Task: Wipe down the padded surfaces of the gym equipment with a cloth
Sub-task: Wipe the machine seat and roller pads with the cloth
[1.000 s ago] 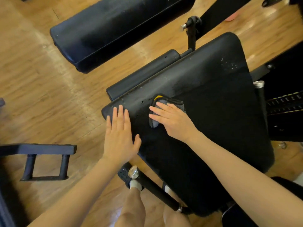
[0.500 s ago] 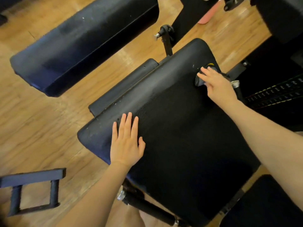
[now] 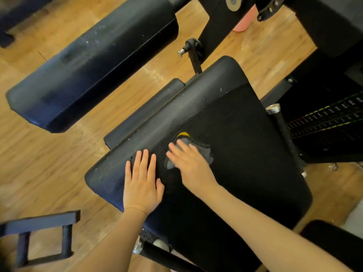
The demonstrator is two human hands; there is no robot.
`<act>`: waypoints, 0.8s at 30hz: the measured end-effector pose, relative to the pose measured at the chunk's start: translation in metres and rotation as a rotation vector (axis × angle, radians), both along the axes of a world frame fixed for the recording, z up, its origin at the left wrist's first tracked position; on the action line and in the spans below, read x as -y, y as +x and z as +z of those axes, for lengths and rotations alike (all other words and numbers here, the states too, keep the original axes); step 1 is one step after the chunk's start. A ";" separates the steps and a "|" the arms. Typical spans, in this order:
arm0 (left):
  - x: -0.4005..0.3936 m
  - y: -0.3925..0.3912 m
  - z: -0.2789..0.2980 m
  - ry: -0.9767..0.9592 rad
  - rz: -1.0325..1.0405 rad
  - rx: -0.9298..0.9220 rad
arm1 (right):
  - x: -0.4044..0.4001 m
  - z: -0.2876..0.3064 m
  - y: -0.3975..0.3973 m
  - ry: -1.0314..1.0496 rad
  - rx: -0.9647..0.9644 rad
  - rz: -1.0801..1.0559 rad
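From the head view, the left hand (image 3: pixel 142 185) is lying flat on the black seat pad (image 3: pixel 245 154), its fingers straight and close together. Just beside it, the right hand (image 3: pixel 191 165) is pressing a grey cloth (image 3: pixel 204 151) onto the pad's middle, fingers extended and slightly spread. A long padded roller (image 3: pixel 88 65) is sitting beyond, over the wooden floor (image 3: pixel 39 163).
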State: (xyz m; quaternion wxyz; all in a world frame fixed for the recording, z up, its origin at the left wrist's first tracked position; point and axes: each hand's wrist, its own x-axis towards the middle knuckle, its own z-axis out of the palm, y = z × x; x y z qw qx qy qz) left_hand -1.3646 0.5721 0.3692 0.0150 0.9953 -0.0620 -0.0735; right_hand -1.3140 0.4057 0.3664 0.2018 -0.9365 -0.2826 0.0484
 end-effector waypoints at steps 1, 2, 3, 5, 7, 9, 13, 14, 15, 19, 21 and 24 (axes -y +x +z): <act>0.000 0.000 0.000 -0.003 0.002 0.000 | 0.001 0.002 -0.002 0.032 -0.013 0.034; 0.000 0.000 0.000 -0.006 0.004 -0.003 | 0.008 0.004 0.005 0.064 -0.014 0.048; 0.000 0.000 0.000 -0.005 0.005 -0.007 | 0.018 0.008 0.016 0.090 0.010 0.038; 0.000 0.001 0.000 0.005 0.004 -0.013 | 0.044 0.018 0.049 0.136 0.085 -0.094; -0.001 0.001 -0.001 0.015 0.001 -0.013 | 0.070 0.027 0.086 0.164 0.033 -0.310; -0.001 0.000 -0.002 0.017 -0.004 -0.012 | 0.085 0.029 0.114 0.129 -0.073 -0.390; -0.002 0.000 -0.003 0.003 0.000 0.002 | 0.073 0.019 0.124 0.015 -0.100 -0.422; -0.002 0.000 -0.003 0.003 0.002 0.005 | 0.062 0.018 0.116 0.013 -0.093 -0.467; -0.002 0.000 -0.003 0.003 0.002 0.003 | 0.049 0.016 0.105 0.016 -0.087 -0.481; -0.002 0.001 -0.003 -0.002 0.005 -0.008 | -0.005 0.009 0.041 -0.006 -0.017 -0.187; -0.002 0.000 -0.002 -0.012 0.011 -0.013 | -0.009 0.007 0.033 0.006 -0.027 -0.074; -0.002 0.000 -0.002 -0.023 0.007 -0.009 | 0.015 0.014 0.054 0.143 -0.004 -0.004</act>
